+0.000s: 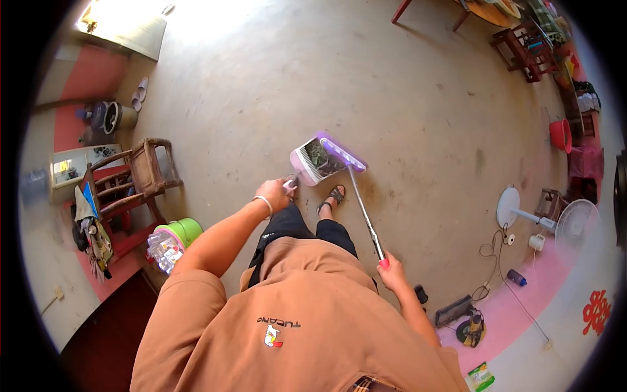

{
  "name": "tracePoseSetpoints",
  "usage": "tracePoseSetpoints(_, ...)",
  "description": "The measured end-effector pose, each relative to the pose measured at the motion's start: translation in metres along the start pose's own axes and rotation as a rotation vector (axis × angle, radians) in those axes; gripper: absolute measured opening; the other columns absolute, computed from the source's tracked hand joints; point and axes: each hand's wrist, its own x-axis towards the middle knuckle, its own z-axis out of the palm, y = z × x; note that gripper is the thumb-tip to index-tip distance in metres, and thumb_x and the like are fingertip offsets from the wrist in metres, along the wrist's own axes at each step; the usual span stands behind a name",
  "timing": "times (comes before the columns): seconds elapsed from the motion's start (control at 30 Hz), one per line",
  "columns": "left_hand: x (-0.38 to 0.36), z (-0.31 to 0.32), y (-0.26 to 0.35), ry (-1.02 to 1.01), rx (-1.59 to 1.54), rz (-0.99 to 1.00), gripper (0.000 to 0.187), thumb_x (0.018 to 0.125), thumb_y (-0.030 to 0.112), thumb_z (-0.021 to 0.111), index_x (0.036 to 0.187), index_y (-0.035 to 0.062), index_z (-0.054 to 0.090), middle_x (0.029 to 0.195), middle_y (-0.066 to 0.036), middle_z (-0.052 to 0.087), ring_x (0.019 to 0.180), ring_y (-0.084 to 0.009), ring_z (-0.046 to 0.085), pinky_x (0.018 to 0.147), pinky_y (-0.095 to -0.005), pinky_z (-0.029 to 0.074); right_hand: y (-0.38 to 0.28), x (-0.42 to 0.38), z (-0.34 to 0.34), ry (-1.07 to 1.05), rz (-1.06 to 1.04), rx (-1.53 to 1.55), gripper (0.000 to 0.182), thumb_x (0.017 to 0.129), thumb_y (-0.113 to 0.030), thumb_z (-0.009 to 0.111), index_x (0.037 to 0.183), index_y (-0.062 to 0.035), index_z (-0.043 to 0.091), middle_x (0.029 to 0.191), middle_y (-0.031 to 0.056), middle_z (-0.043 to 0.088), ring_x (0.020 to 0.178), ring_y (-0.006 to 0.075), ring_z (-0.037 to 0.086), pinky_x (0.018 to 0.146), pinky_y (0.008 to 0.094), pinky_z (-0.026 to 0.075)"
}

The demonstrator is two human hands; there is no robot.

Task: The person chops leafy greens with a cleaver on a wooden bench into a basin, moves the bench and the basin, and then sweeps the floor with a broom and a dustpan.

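Observation:
My left hand point(273, 191) is closed round the handle of a pink and white dustpan point(303, 168), held in front of my feet. Dark debris point(321, 159) lies inside the pan. A broom with a purple head point(344, 154) rests against the pan's open right side. Its silver pole point(367, 215) slants down to a red grip, where my right hand point(392, 271) is closed round it.
A wooden chair point(149, 171) and a green bucket point(185, 230) of bottles stand at the left. On the right are a standing fan point(577, 225), a cord on the floor, a red bucket point(560, 134) and stools. A table point(490, 12) stands at the upper right.

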Motion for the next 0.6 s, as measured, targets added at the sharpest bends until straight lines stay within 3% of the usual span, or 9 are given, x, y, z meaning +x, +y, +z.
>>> tracePoseSetpoints(0.03, -0.006, -0.007, -0.003, 0.013, 0.019, 0.031, 0.034, 0.080, 0.028, 0.058, 0.107, 0.0100, 0.063, 0.095, -0.020, 0.064, 0.091, -0.0362, 0.061, 0.080, -0.0425, 0.049, -0.009, -0.006, -0.013, -0.051, 0.081, 0.101, 0.059, 0.077, -0.014, 0.060, 0.132, -0.0028, 0.042, 0.088, 0.0152, 0.063, 0.063, 0.0231, 0.062, 0.056, 0.0341, 0.051)
tracePoseSetpoints(0.07, -0.012, -0.015, -0.006, 0.027, 0.039, 0.063, 0.029, 0.079, 0.024, 0.057, 0.104, 0.0099, 0.064, 0.092, -0.020, 0.065, 0.089, -0.0367, 0.061, 0.079, -0.0427, 0.049, -0.020, -0.010, -0.027, -0.041, 0.091, 0.110, 0.059, 0.077, -0.014, 0.060, 0.132, -0.0028, 0.042, 0.088, 0.0152, 0.063, 0.063, 0.0231, 0.062, 0.056, 0.0341, 0.051)
tracePoseSetpoints(0.13, -0.016, -0.026, -0.005, -0.004, 0.079, 0.095, 0.028, 0.079, 0.024, 0.057, 0.103, 0.0098, 0.065, 0.091, -0.020, 0.065, 0.088, -0.0360, 0.061, 0.079, -0.0421, 0.049, -0.061, -0.017, -0.062, -0.211, 0.490, 0.448, 0.058, 0.080, -0.012, 0.058, 0.135, -0.0051, 0.039, 0.072, 0.0084, 0.058, 0.048, 0.0140, 0.052, 0.041, 0.0291, 0.044)
tracePoseSetpoints(0.17, -0.014, -0.030, -0.006, -0.047, 0.160, 0.093, 0.028, 0.080, 0.024, 0.057, 0.102, 0.0092, 0.064, 0.091, -0.019, 0.065, 0.088, -0.0356, 0.062, 0.079, -0.0420, 0.049, -0.058, -0.016, -0.055, -0.145, 0.503, 0.538, 0.044, 0.083, -0.011, 0.056, 0.126, -0.0044, 0.047, 0.062, 0.0030, 0.051, 0.041, 0.0084, 0.044, 0.033, 0.0243, 0.036)
tracePoseSetpoints(0.2, -0.014, -0.033, -0.007, -0.091, 0.242, 0.089, 0.029, 0.080, 0.025, 0.057, 0.102, 0.0087, 0.064, 0.091, -0.019, 0.065, 0.088, -0.0353, 0.062, 0.078, -0.0419, 0.049, -0.053, -0.012, -0.049, -0.140, 0.504, 0.547, 0.044, 0.083, -0.011, 0.056, 0.126, -0.0044, 0.047, 0.062, 0.0030, 0.051, 0.041, 0.0084, 0.044, 0.033, 0.0243, 0.036)
tracePoseSetpoints(0.27, -0.006, -0.027, -0.008, -0.079, 0.237, 0.099, 0.027, 0.077, 0.024, 0.058, 0.094, 0.0041, 0.065, 0.092, -0.019, 0.066, 0.088, -0.0348, 0.063, 0.079, -0.0413, 0.050, -0.052, 0.008, -0.039, -0.188, 0.499, 0.685, 0.021, 0.083, -0.012, 0.055, 0.103, -0.0042, 0.053, 0.060, 0.0025, 0.050, 0.042, 0.0091, 0.045, 0.034, 0.0251, 0.037)
tracePoseSetpoints(0.3, 0.001, -0.021, -0.011, -0.085, 0.240, 0.091, 0.025, 0.077, 0.022, 0.058, 0.093, 0.0039, 0.065, 0.092, -0.019, 0.065, 0.088, -0.0347, 0.063, 0.079, -0.0411, 0.050, -0.056, 0.020, -0.033, -0.202, 0.495, 0.701, 0.009, 0.084, -0.012, 0.055, 0.085, -0.0064, 0.049, 0.059, 0.0022, 0.049, 0.042, 0.0087, 0.045, 0.034, 0.0247, 0.037)
tracePoseSetpoints(0.53, -0.010, -0.012, -0.018, -0.130, 0.229, 0.144, 0.022, 0.079, 0.019, 0.057, 0.090, 0.0012, 0.065, 0.094, -0.020, 0.065, 0.089, -0.0333, 0.064, 0.080, -0.0396, 0.051, -0.128, 0.060, 0.035, -0.345, 0.524, 0.764, 0.008, 0.082, -0.009, 0.054, 0.084, -0.0064, 0.047, 0.061, 0.0014, 0.049, 0.043, 0.0083, 0.044, 0.036, 0.0232, 0.037)
tracePoseSetpoints(0.6, -0.013, -0.016, -0.029, -0.119, 0.216, 0.156, 0.023, 0.080, 0.019, 0.057, 0.091, 0.0008, 0.065, 0.095, -0.020, 0.065, 0.088, -0.0330, 0.064, 0.080, -0.0394, 0.051, -0.146, 0.050, 0.039, -0.395, 0.519, 0.894, 0.020, 0.082, -0.007, 0.053, 0.101, -0.0047, 0.050, 0.064, 0.0018, 0.049, 0.044, 0.0079, 0.043, 0.037, 0.0221, 0.035)
